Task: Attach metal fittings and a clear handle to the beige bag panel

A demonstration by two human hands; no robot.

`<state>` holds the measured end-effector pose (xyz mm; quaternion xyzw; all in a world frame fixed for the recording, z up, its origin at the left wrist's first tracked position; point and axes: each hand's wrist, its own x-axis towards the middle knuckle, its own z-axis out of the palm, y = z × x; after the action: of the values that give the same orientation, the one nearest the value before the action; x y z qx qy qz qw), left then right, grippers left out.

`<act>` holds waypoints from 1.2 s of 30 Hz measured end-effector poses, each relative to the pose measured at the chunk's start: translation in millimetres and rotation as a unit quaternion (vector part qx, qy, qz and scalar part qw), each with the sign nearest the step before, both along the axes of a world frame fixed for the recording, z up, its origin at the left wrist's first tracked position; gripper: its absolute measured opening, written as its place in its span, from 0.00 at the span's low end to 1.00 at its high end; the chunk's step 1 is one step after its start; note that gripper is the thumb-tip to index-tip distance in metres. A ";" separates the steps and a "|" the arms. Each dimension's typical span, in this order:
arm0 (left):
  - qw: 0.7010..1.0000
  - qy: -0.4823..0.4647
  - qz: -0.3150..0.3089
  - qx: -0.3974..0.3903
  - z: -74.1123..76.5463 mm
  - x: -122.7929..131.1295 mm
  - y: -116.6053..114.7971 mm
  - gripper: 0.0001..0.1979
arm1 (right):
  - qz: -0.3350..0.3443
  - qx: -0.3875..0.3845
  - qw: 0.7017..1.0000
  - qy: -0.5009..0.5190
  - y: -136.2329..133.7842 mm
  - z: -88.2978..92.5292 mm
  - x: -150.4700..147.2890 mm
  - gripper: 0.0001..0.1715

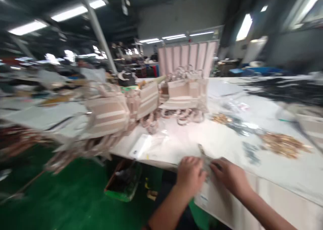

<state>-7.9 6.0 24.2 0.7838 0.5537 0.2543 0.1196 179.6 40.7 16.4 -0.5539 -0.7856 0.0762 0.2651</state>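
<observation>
My left hand (190, 174) and my right hand (228, 176) meet at the near edge of a white worktable (191, 136). Both have fingers curled round a small clear plastic packet (207, 162) held between them; motion blur hides what is inside it. A flat white bag or label (203, 196) hangs just below the hands at the table edge.
Beige striped handbags (111, 115) and loose straps are piled on the table's left and middle. Heaps of gold metal fittings (282, 144) and small dark packets (249, 152) lie to the right. A box (123, 181) sits on the green floor under the table.
</observation>
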 end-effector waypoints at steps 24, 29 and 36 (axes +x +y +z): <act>0.988 0.084 -0.094 0.090 -19.3 -10.3 47.3 0.17 | -0.075 -0.017 0.996 -0.053 0.1 -9.8 6.4 0.07; 0.980 0.120 -0.112 0.115 -22.6 -12.7 54.0 0.19 | -0.073 -0.007 0.995 -0.072 5.3 -12.7 5.2 0.06; 0.965 0.143 -0.134 0.176 -27.3 -16.8 63.8 0.20 | -0.068 0.009 0.991 -0.116 9.5 -13.8 4.1 0.06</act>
<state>-24.7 69.9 -3.1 0.8878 0.4016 0.2143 -0.0678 183.8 50.3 2.7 -0.6085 -0.7723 -0.0143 0.1817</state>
